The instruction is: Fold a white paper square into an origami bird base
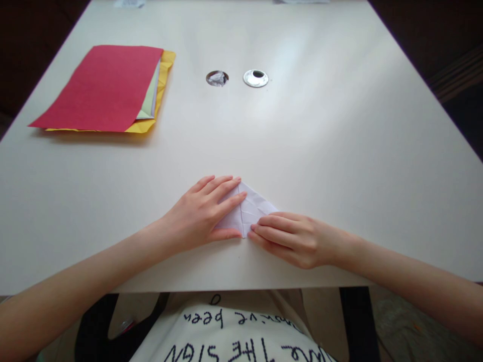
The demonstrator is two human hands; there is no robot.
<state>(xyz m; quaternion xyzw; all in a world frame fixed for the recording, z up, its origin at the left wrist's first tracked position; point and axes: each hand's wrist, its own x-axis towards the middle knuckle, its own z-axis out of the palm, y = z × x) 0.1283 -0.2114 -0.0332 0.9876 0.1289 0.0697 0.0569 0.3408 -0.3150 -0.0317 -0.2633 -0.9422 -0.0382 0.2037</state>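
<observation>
A small folded piece of white paper (249,208), creased into a triangle, lies on the white table (309,151) near its front edge. My left hand (202,213) lies flat on the paper's left half, fingers stretched out and pressing it down. My right hand (292,236) rests on the paper's lower right edge with its fingers held together, their tips pressing along the fold at the bottom corner. Part of the paper is hidden under both hands.
A stack of coloured sheets (103,88), red on top with pale green and yellow beneath, lies at the back left. Two round cable holes sit mid-table: one stuffed with crumpled paper (217,78), one with a metal rim (255,78). Dark floor surrounds the table.
</observation>
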